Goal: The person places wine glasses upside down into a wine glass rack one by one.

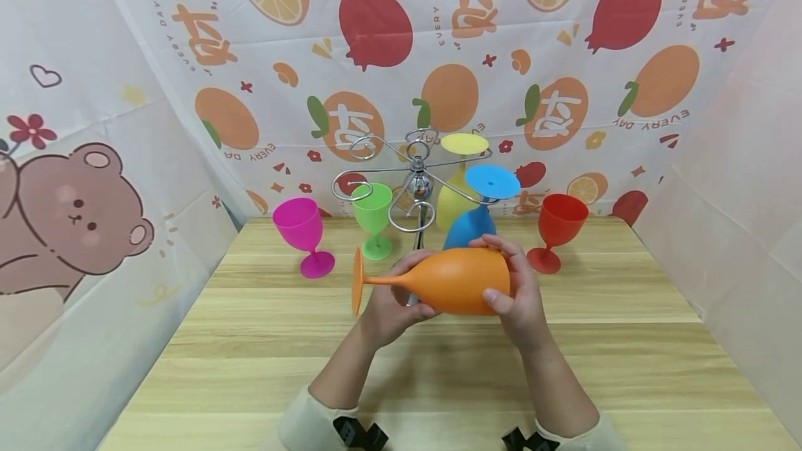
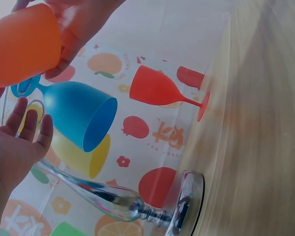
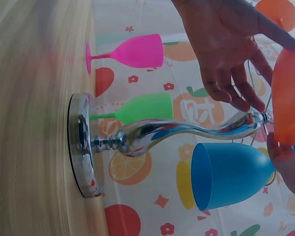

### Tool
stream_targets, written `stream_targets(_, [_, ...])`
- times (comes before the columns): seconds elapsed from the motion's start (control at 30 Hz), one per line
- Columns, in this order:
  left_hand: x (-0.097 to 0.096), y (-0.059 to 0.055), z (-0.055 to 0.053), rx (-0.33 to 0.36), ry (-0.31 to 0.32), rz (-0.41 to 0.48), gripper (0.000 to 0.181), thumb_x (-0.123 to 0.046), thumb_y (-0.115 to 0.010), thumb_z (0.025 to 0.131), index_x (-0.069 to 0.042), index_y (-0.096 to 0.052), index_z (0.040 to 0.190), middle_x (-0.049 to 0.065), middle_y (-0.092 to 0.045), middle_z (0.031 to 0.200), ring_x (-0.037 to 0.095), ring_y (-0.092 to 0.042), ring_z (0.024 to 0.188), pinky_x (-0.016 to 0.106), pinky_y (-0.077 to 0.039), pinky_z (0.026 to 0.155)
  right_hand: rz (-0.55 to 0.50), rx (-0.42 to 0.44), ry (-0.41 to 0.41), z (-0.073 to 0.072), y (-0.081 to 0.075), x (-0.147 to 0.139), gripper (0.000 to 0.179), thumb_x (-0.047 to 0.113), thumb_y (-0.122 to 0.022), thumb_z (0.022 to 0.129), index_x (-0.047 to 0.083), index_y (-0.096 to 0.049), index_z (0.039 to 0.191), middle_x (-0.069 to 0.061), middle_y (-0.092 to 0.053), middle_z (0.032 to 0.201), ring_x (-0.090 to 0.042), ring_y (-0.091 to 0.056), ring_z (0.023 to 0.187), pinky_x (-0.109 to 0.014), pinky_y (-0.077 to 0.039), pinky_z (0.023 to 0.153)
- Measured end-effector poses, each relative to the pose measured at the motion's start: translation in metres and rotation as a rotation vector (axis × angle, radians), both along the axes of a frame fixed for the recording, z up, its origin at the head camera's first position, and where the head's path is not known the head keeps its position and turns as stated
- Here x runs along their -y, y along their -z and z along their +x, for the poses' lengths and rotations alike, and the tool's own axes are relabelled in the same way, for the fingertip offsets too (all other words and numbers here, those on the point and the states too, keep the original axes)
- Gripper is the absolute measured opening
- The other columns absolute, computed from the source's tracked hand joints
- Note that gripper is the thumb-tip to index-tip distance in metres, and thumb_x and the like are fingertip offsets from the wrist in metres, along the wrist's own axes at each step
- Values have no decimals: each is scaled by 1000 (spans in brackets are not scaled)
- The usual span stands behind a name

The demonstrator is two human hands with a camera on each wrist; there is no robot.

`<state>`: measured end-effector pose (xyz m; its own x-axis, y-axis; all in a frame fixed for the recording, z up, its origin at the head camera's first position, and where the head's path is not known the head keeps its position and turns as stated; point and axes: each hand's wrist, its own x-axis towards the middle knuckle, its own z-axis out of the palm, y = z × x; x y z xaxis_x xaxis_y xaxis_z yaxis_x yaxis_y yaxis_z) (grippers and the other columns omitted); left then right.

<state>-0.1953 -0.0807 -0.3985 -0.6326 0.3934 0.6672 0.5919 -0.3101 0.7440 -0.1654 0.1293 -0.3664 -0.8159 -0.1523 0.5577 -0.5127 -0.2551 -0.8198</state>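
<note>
An orange plastic goblet (image 1: 464,280) lies sideways in the air, its base to the left. My right hand (image 1: 523,298) grips the bowl near the rim, thumb on the near side. Under the stem end of the bowl is my left hand (image 1: 391,308), fingers loosely extended in the left wrist view and thumb close to the bowl; whether it bears weight I cannot tell. Behind stands a chrome rack (image 1: 419,186) with curled wire arms. A blue goblet (image 1: 471,227) and a yellow goblet (image 1: 452,204) hang upside down from it.
On the wooden table (image 1: 250,339), a magenta goblet (image 1: 301,225) and a green goblet (image 1: 374,209) stand upright left of the rack. A red goblet (image 1: 560,220) stands upright at the right. A fruit-printed cloth (image 1: 388,103) hangs behind the table.
</note>
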Motion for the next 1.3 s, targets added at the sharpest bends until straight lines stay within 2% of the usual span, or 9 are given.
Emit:
stream_targets(0.13, [1, 0, -3, -47, -18, 26, 75, -47, -72, 85, 4, -50, 136, 2, -56, 135, 25, -45, 131, 34, -40, 112, 65, -60, -43, -2, 1, -4, 74, -4, -65, 71, 9, -44, 140, -3, -53, 134, -25, -52, 120, -33, -57, 88])
stream_targets(0.23, [2, -1, -4, -59, -40, 39, 67, -49, -70, 85, -4, -57, 133, 0, -59, 132, 23, -47, 130, 34, -41, 111, 93, -83, -96, -4, 3, -6, 77, -4, -69, 71, 3, -40, 142, -5, -53, 136, -26, -50, 123, -34, -57, 89])
stream_targets(0.37, [3, -3, -1, 24, -31, 71, 57, -50, -70, 83, -17, -62, 129, -3, -59, 131, 14, -53, 123, 27, -47, 103, 161, -98, -137, -5, 6, -6, 79, 4, -75, 75, 1, -38, 144, -6, -52, 139, -26, -49, 125, -36, -57, 90])
stream_targets(0.5, [4, -5, 2, 105, -13, 107, 55, -51, -70, 82, -20, -63, 127, -3, -59, 129, 11, -56, 116, 25, -50, 97, 232, -124, -145, -6, 7, -5, 79, 9, -79, 76, 2, -40, 145, -7, -52, 139, -26, -50, 126, -37, -55, 93])
stream_targets(0.7, [6, -10, 7, 190, -86, 67, 55, -59, -68, 82, -22, -65, 123, -3, -59, 123, 15, -62, 107, 26, -56, 86, 317, -164, -132, -5, 9, 0, 78, 8, -81, 77, 6, -42, 145, -7, -52, 136, -24, -53, 123, -32, -53, 97])
stream_targets(0.87, [5, -17, 11, 182, -198, 9, 70, -63, -64, 85, -5, -64, 123, 3, -59, 125, 18, -55, 119, 29, -54, 92, 355, -125, -112, -3, 7, 6, 78, 9, -81, 78, 15, -42, 144, -7, -53, 135, -23, -54, 122, -32, -52, 98])
stream_targets(0.97, [5, -20, 13, 187, -225, -25, 78, -65, -60, 86, 1, -61, 127, 1, -60, 126, 17, -56, 117, 29, -55, 91, 352, -98, -92, -2, 8, 7, 78, 10, -80, 79, 17, -40, 145, -6, -52, 136, -23, -54, 122, -31, -52, 99])
stream_targets(1.17, [6, -24, 16, 199, -223, -113, 77, -64, -64, 84, -15, -50, 142, 3, -56, 133, 20, -52, 120, 32, -51, 99, 325, -43, -31, 0, 10, 7, 79, 11, -79, 80, 16, -36, 147, -6, -49, 138, -22, -53, 122, -29, -51, 99])
stream_targets(1.3, [6, -25, 17, 202, -214, -126, 79, -53, -74, 82, -16, -44, 145, 6, -52, 139, 24, -50, 124, 33, -49, 103, 306, -3, 5, -1, 10, 9, 79, 9, -78, 81, 17, -35, 147, -6, -48, 139, -24, -52, 123, -28, -50, 100])
